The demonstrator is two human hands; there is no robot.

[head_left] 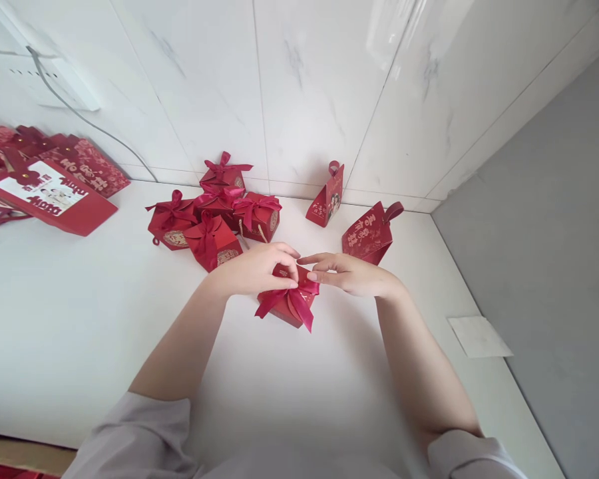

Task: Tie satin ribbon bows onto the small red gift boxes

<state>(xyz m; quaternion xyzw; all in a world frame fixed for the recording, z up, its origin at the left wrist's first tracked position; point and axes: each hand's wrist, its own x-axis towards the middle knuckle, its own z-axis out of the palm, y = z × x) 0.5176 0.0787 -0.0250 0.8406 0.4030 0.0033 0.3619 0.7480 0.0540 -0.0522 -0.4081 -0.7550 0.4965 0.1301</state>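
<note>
Red gift box (290, 307) rests on the white bench (80, 332), centred between both hands. Left hand (257, 269) and right hand (352, 274) pinch its top flaps with fingertips closed. Risk: uneven pull could loosen the satin bow (292, 301). Its long axis runs left-right; the bow tails point toward the person.

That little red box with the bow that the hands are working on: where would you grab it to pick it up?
I'd probably take the red box by its two flat side walls, below the ribbon bow, coming down from above. The bow sits soft on top and would crush or slip, while the walls look firm. The left hand and right hand are pinching at its top now.
</note>
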